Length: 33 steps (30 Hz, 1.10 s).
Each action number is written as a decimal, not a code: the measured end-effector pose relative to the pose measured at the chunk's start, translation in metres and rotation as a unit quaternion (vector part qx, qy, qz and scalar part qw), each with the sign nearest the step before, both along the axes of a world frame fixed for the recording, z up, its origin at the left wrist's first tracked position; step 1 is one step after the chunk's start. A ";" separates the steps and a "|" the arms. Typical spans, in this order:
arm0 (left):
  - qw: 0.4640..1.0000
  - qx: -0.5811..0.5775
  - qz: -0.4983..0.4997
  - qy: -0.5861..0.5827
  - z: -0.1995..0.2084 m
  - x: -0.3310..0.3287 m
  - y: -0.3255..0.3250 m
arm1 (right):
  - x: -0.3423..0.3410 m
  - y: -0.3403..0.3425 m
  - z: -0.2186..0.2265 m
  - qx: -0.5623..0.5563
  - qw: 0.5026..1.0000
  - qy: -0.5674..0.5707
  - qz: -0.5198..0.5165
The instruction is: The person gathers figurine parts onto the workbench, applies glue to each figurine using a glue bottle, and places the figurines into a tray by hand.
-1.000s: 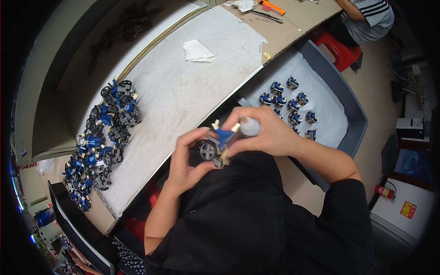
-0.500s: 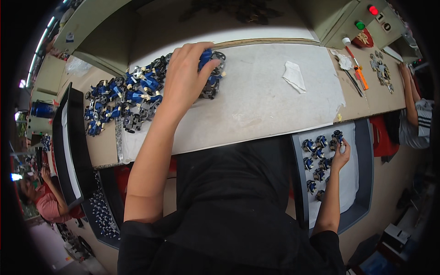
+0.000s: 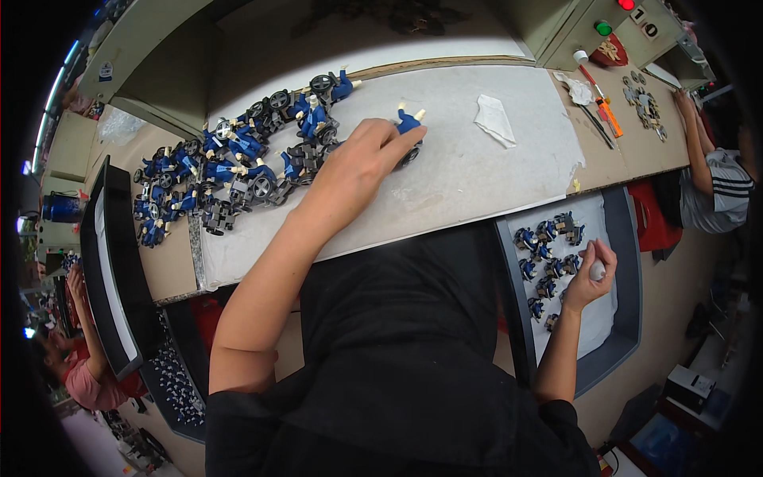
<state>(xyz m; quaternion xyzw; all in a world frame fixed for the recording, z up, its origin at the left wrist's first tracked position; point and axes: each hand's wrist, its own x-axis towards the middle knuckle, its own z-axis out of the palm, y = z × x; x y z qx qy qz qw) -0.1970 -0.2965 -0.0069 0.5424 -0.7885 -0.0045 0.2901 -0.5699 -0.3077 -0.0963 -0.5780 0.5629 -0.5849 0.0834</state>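
My left hand [image 3: 362, 171] is closed on a toy figure [image 3: 408, 122] with a blue body, pale head and arms, over the white-covered bench; a dark wheel shows under my fingers. To its left lies a crowded heap of similar blue figures on grey wheeled bases [image 3: 238, 163]. Over the grey tray [image 3: 624, 334] at the right, my right hand [image 3: 590, 280] has its fingers curled round a small pale grey rounded thing, whose kind I cannot make out. Beside that hand, several wheeled figures [image 3: 548, 258] stand in rows on the tray's white lining.
A crumpled white paper [image 3: 494, 121] lies on the bench. Farther right are an orange-handled tool [image 3: 610, 119], a red dish [image 3: 610, 52] and loose grey parts [image 3: 645, 107]. A black tray [image 3: 107, 270] stands tilted at the left. Co-workers sit on both sides.
My left hand has moved right and nearer from the heap, bringing a figure away. My right hand has let go of a wheeled figure, now in the tray's far row, and drawn back.
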 end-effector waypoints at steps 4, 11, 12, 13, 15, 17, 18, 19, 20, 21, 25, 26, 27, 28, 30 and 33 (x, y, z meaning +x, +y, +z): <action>0.992 -0.004 0.060 -0.108 -0.006 -0.015 0.023 | 0.058 -0.002 0.035 -0.048 0.986 0.012 0.161; 0.998 -0.032 0.042 -0.032 -0.014 -0.019 0.053 | 0.118 0.001 0.061 0.014 0.949 -0.002 0.315; 0.998 -0.031 0.020 0.041 -0.014 -0.015 0.056 | 0.119 0.001 0.061 0.018 0.949 0.000 0.314; 0.994 -0.072 0.038 0.066 -0.013 -0.008 0.053 | 0.121 0.003 0.061 0.022 0.937 -0.014 0.350; 0.991 -0.075 0.095 0.050 0.000 0.001 0.041 | 0.124 0.009 0.064 0.035 0.909 -0.034 0.414; 0.993 -0.033 0.106 0.030 -0.001 0.005 0.029 | 0.128 0.015 0.066 0.054 0.897 -0.038 0.436; 0.994 0.007 0.113 0.005 -0.002 0.007 0.023 | 0.129 0.017 0.067 0.068 0.887 -0.045 0.455; 0.992 0.035 0.123 0.002 -0.007 0.010 0.018 | 0.127 0.017 0.063 0.073 0.880 -0.017 0.468; 0.992 0.037 0.124 0.005 -0.009 0.010 0.018 | 0.127 0.018 0.064 0.076 0.880 -0.016 0.468; 0.992 0.044 0.120 -0.003 -0.009 0.009 0.019 | 0.129 0.020 0.068 0.073 0.897 0.069 0.431; 0.994 0.035 0.101 -0.010 -0.013 0.008 0.025 | 0.139 0.024 0.077 0.065 0.910 0.181 0.368; 0.995 0.023 0.099 -0.006 -0.013 0.007 0.026 | 0.140 0.025 0.076 0.069 0.910 0.182 0.367; 0.995 0.026 0.098 -0.004 -0.012 0.006 0.027 | 0.141 0.025 0.075 0.045 0.911 0.186 0.365; 0.994 0.019 0.102 0.014 -0.011 0.005 0.028 | 0.141 0.024 0.073 0.021 0.912 0.191 0.361; 0.994 0.014 0.105 0.033 -0.013 0.003 0.028 | 0.143 0.023 0.061 -0.003 0.924 0.113 0.364; 0.995 0.004 0.096 -0.034 -0.017 0.006 0.027 | 0.144 0.025 0.059 -0.036 0.930 0.042 0.364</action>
